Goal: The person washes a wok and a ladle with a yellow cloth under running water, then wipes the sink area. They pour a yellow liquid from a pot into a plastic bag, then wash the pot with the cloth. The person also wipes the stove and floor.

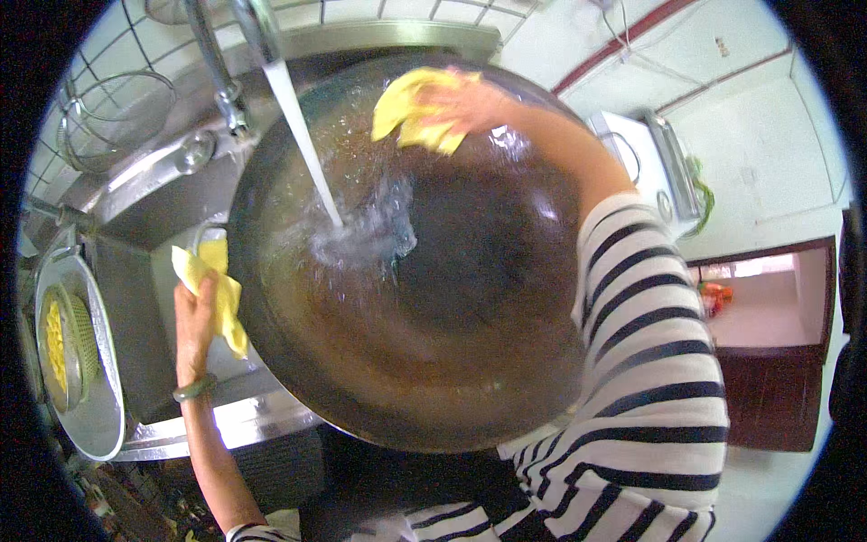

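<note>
A large dark wok (470,361) lies tilted across the sink, its brown-black inside facing me. Water from the tap (257,36) pours in a white stream and splashes at the middle left of the wok. My right hand (470,101), slightly blurred, presses a yellow cloth (402,104) on the wok's far inner wall. At the wok's left rim, my left hand (200,312) is closed round a second yellow cloth (226,298), just below the wok's metal loop handle (212,232). Whether that hand also grips the rim is hidden.
Left of the wok is the steel sink (144,262). A white basin (104,361) holding a strainer (81,348) of yellow food stands at the far left. A wire skimmer (122,104) hangs on the tiled wall. To the right are a white appliance (641,163) and a dark red cabinet (768,397).
</note>
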A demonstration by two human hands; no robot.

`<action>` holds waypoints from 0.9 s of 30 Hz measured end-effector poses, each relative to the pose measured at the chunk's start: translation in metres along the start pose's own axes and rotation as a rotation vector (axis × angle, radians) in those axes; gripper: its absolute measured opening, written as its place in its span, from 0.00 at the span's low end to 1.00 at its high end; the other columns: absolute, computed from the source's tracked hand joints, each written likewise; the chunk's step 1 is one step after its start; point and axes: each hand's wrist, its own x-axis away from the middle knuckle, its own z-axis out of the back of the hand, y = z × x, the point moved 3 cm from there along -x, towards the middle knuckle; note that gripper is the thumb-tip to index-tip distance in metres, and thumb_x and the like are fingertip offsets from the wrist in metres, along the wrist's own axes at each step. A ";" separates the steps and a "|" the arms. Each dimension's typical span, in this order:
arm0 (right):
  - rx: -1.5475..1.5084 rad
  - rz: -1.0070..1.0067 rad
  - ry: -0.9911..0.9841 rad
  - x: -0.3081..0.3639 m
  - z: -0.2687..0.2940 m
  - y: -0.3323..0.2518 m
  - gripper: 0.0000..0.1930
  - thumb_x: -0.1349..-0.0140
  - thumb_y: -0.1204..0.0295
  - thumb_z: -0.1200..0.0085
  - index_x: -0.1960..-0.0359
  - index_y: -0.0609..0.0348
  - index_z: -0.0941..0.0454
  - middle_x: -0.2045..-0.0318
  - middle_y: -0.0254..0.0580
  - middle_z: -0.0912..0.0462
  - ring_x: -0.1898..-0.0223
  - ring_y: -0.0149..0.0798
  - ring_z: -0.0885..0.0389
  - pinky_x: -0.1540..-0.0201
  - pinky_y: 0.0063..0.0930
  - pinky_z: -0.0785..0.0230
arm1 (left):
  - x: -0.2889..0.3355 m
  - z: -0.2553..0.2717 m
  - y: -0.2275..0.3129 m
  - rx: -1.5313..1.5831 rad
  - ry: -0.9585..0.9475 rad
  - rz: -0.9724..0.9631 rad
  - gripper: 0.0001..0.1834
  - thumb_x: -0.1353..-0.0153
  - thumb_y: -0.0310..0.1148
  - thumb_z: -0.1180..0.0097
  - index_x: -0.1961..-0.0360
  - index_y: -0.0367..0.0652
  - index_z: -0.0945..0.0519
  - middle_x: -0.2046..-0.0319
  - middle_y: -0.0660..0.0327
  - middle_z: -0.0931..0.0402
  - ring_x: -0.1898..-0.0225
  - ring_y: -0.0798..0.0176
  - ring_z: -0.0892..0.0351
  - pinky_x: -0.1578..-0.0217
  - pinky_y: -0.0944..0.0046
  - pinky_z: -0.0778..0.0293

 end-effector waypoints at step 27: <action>-0.676 -0.623 -0.100 -0.060 0.050 -0.228 0.29 0.32 0.57 0.66 0.30 0.40 0.55 0.32 0.53 0.51 0.32 0.56 0.50 0.32 0.46 0.58 | -0.005 -0.005 -0.004 -0.118 -0.030 -0.074 0.18 0.40 0.41 0.51 0.67 0.34 0.21 0.76 0.49 0.20 0.70 0.52 0.17 0.67 0.57 0.25</action>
